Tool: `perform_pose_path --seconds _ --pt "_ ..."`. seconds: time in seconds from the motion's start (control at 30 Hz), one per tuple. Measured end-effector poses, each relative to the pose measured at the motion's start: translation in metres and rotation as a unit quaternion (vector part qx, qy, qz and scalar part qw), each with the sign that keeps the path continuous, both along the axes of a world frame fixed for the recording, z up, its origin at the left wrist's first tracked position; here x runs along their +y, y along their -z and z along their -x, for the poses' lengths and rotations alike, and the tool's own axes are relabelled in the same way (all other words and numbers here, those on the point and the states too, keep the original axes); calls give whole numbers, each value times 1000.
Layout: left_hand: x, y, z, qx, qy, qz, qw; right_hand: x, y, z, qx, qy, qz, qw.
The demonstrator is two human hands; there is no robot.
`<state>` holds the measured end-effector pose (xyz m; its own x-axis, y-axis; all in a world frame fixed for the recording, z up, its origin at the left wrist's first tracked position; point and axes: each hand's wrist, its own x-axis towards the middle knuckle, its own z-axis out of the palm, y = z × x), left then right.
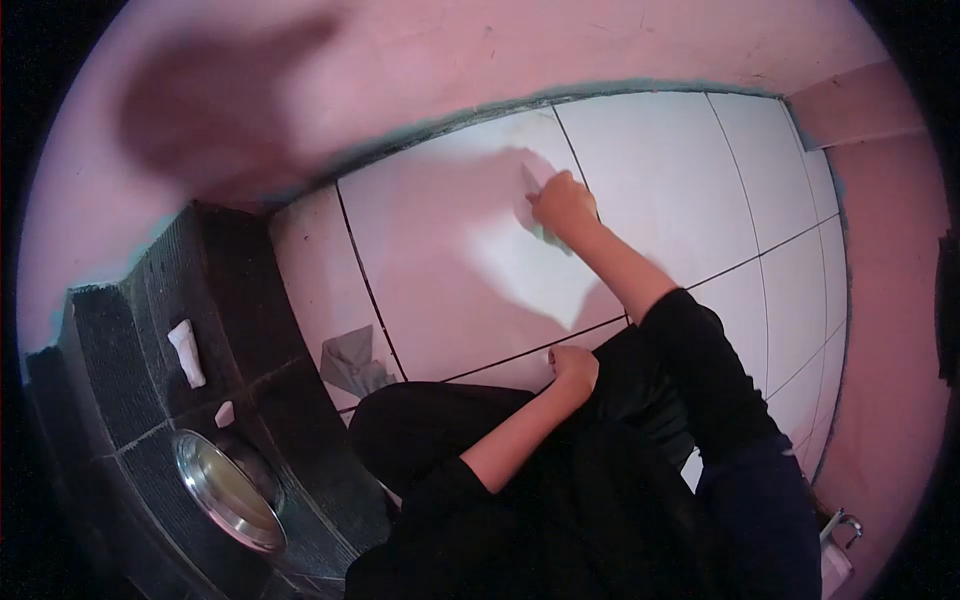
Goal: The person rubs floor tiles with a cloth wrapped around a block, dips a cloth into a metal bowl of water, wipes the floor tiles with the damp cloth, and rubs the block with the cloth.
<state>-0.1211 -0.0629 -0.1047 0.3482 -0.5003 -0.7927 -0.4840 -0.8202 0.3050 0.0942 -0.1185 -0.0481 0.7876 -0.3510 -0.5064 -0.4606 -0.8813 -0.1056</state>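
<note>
My right hand [567,208] is stretched out over the white floor tiles [660,160], its fingers closed. A thin pale grey piece with a pointed end [535,179] sticks out above the fingers, and something greenish shows below them; its kind I cannot make out. Close to my body, my left hand [574,368] is curled by my knee, and whatever it may hold is hidden. To the left of my knees a crumpled grey cloth [350,360] lies on the floor.
Dark ribbed steps [220,300] rise on the left. On them are a metal bowl [232,490] with cloudy liquid, a rolled white piece [186,353] and a small pale piece [225,413]. A pink wall [600,45] bounds the floor; a hooked metal thing [850,525] is at lower right.
</note>
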Motion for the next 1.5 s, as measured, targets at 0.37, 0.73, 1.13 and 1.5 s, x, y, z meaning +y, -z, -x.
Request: perform_pose_path --seconds 0.37,0.73,1.13,1.5 --pt "8 4 0 -32 29 69 997 2 8 -81 -39 -51 32 997" --pt "15 -12 -3 -20 20 83 996 -9 -4 135 -54 -37 -27 997" --pt "9 6 5 -37 -7 82 996 10 7 64 -54 -1 -13 998" --pt "-5 -6 10 -65 47 -6 997 26 14 -70 -29 -46 36 998"
